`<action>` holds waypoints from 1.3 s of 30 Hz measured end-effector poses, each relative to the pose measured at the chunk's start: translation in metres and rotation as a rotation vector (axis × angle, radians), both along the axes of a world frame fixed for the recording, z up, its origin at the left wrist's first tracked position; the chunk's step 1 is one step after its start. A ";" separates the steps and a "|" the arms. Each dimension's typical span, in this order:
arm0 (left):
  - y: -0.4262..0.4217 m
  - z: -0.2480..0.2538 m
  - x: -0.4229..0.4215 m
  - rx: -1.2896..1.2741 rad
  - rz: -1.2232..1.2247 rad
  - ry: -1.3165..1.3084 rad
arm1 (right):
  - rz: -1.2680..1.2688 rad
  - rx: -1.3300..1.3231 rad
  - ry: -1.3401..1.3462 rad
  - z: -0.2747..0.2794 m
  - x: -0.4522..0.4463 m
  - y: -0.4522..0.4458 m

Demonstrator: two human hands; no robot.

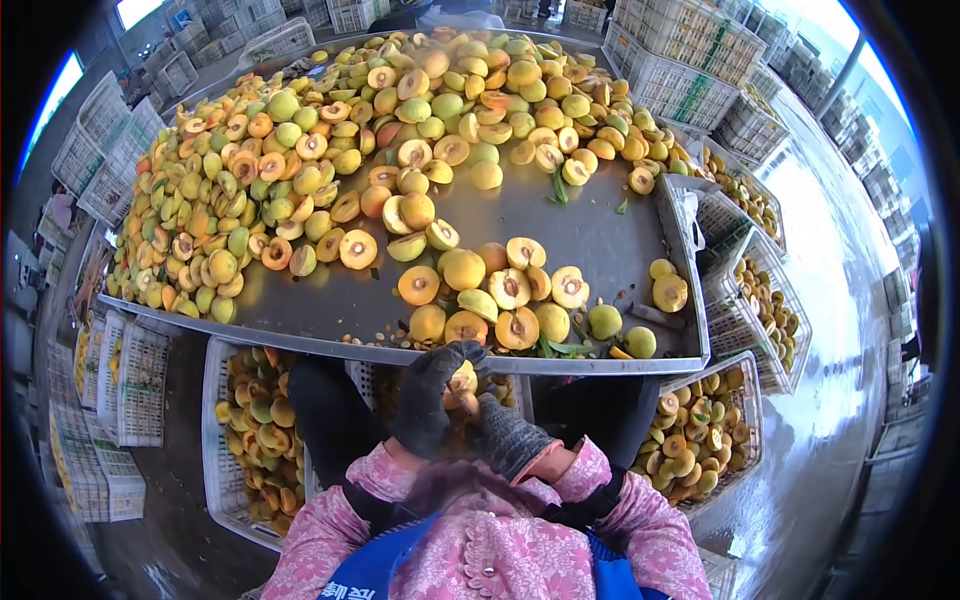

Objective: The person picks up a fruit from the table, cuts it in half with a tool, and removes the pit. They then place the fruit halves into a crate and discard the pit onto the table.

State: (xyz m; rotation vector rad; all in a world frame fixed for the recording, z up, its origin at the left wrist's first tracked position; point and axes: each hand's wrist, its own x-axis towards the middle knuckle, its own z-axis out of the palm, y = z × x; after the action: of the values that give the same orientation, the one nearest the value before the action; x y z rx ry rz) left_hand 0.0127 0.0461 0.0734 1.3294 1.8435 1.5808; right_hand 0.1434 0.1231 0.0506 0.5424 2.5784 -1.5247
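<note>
My left hand (425,400), in a dark grey glove, is curled round a yellow peach piece (463,380) just below the table's front edge. Close against it, my right hand (512,436), gloved too, has its fingers bent in towards the fruit. Whatever my right fingers grip is hidden. On the metal table (560,235) directly ahead lies a small group of halved peaches (510,288), several with the pit side up. Behind and to the left spreads a large heap of peach halves (230,190).
Below the table, a crate (215,470) of peaches stands by my left leg, and another crate (755,400) by my right. More filled crates (790,300) line the table's right side. Stacked crates (690,45) rise behind. Wet floor (840,300) lies at right.
</note>
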 end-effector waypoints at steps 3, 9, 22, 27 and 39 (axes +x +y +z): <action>-0.001 -0.003 0.000 0.030 0.013 0.015 | 0.013 -0.127 0.134 0.013 0.001 0.002; -0.006 -0.011 -0.011 0.016 -0.075 0.139 | 0.095 0.074 0.005 -0.018 0.000 -0.003; -0.002 -0.025 0.006 0.216 0.040 -0.924 | -0.104 -1.584 -0.162 0.024 0.004 0.005; -0.003 -0.063 0.022 0.406 0.021 -1.054 | -0.034 -1.392 -0.042 0.013 0.009 -0.010; -0.166 0.014 -0.128 -0.399 0.795 0.090 | 0.224 0.107 0.169 -0.068 0.033 0.004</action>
State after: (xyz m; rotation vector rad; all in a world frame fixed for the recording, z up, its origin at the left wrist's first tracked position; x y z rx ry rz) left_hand -0.1158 -0.1203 0.0873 0.5069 2.7641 1.3407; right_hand 0.1768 0.1268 -0.0171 0.1301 2.7461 -1.4208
